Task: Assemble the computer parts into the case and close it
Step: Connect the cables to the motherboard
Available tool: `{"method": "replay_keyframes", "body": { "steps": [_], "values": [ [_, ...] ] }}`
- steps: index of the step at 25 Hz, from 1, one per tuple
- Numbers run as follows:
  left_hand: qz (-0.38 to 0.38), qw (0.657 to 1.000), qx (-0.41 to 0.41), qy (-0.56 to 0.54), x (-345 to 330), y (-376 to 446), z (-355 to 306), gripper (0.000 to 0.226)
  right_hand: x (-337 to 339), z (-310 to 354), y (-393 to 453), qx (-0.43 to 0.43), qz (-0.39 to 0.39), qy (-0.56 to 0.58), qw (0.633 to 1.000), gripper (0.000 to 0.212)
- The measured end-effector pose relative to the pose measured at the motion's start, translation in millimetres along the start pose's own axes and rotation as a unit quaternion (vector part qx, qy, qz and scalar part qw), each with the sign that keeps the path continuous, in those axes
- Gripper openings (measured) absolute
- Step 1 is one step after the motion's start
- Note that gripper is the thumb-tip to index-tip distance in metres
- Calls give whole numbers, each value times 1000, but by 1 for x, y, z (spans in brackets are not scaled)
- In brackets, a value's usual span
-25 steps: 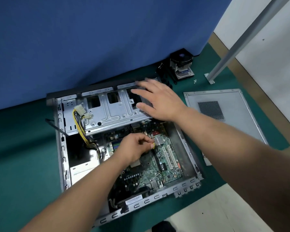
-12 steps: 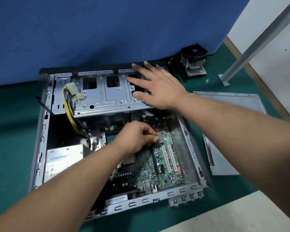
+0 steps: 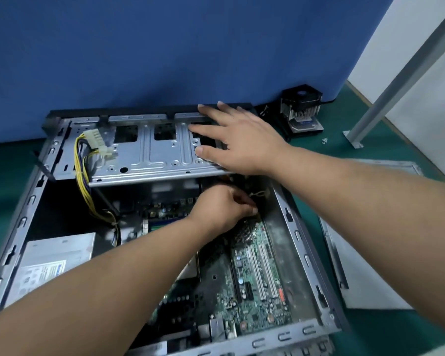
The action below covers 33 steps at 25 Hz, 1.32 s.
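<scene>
open grey steel computer case (image 3: 297,236) lies on its side on the green mat (image 3: 5,181), green motherboard (image 3: 257,281) already seated inside, silver power supply (image 3: 54,255) in the near-left corner. left hand (image 3: 221,209) curled at the board's far edge, pinching something small; what it is, cannot tell. right hand (image 3: 242,140) flat, fingers spread, pressing on the hinged grey metal drive cage (image 3: 149,150). yellow-black cable bundle with white plug (image 3: 88,160) hangs loose. left to do, by my reading: black fan heatsink cooler (image 3: 301,109) and flat grey side panel (image 3: 370,265) both outside the case, so roughly mid-task
</scene>
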<state>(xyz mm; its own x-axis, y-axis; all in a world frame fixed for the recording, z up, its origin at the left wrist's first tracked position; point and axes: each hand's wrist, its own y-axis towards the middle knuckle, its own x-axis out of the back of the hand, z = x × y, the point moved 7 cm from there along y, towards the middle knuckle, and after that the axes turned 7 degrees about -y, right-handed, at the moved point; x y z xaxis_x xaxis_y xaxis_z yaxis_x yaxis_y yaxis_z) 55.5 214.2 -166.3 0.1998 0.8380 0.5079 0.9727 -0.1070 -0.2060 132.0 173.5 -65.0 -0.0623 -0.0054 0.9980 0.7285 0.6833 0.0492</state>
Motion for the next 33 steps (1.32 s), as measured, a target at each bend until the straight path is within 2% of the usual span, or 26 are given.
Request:
{"method": "replay_keyframes", "body": {
  "steps": [3,15,20,24,33],
  "values": [
    [-34,999,19,-24,2,4,6,9,1,0,-1,0,-5,4,1000,58],
    [-13,998,59,-32,-11,4,9,4,2,1,0,-9,-9,6,1000,59],
    [-15,998,60,-15,-13,3,7,16,3,0,-1,-14,-9,11,1000,59],
    [-11,998,58,-23,-15,4,4,3,3,0,-1,-13,-9,14,1000,61],
    [-24,997,61,-28,-16,4,5,8,3,-1,-1,-16,-7,17,1000,60]
  ]
}}
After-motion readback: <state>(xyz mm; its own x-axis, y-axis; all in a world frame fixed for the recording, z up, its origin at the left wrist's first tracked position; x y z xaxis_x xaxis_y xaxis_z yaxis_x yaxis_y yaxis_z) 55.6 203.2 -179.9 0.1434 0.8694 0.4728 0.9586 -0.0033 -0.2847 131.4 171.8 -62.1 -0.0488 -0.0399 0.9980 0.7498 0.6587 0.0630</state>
